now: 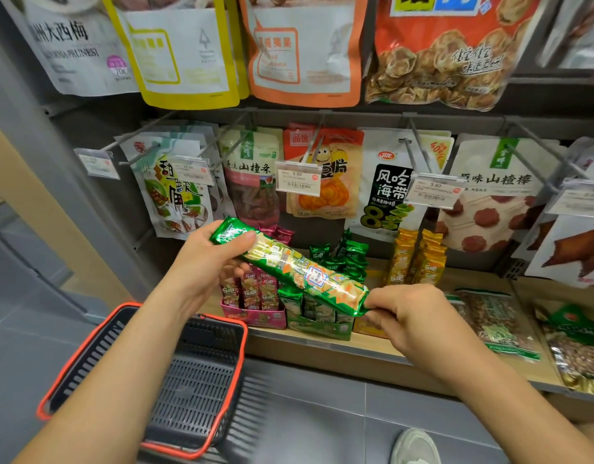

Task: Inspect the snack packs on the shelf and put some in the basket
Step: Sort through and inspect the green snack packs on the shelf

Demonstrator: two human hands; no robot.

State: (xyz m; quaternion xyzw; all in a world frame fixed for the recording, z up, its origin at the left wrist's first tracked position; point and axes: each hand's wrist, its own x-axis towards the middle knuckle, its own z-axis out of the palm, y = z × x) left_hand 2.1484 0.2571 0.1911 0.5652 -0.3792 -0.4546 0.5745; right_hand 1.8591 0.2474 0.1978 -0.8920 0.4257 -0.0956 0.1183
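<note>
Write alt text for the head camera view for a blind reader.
A left hand and a right hand hold a long green snack pack by its ends before a shelf of snack boxes and hanging bags; a black, red-rimmed basket is below.

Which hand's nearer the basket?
Left. The left hand grips the green snack pack by its upper end, just above the basket; the right hand pinches the lower end, farther right.

- Fingers of the left hand hide behind the green snack pack.
- The basket under the left forearm is partly covered and blurred.
- A shoe below the right forearm is cut off.
</note>
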